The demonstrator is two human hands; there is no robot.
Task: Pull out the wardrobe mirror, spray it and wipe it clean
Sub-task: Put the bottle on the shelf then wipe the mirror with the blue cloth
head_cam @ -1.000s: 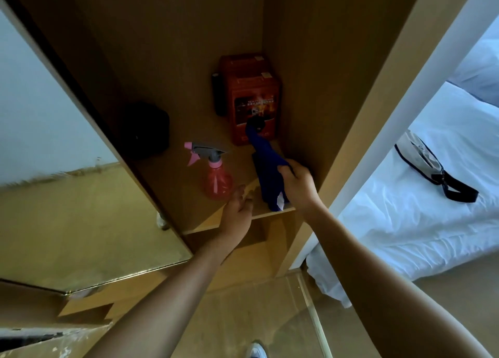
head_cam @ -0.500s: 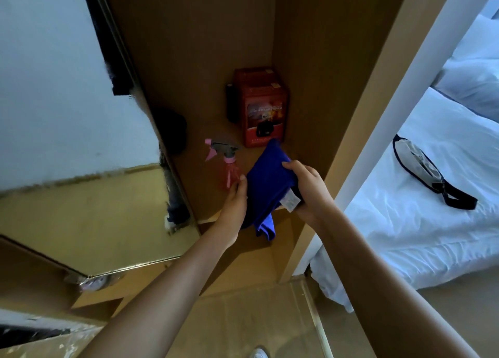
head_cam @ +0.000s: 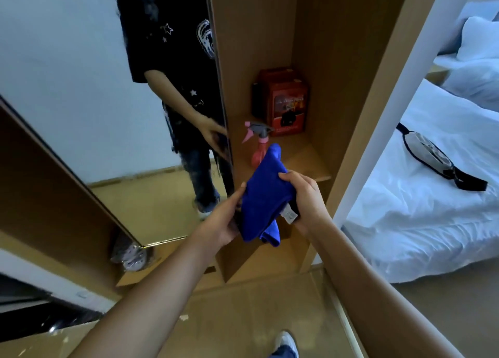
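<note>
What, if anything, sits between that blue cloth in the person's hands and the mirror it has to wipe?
Nothing visible. The crumpled blue microfibre cloth is held by the left hand and right hand in front of the open wooden wardrobe; the tall pulled-out mirror stands just to its left. The pink plastic spray bottle sits behind on the shelf.

Wooden wardrobe shelf (head_cam: 313, 160), frame centre: pink plastic spray bottle (head_cam: 259, 148) at front-left, red cardboard box (head_cam: 287, 105) at back; bare wood to the right w/ room to reach in.
</note>
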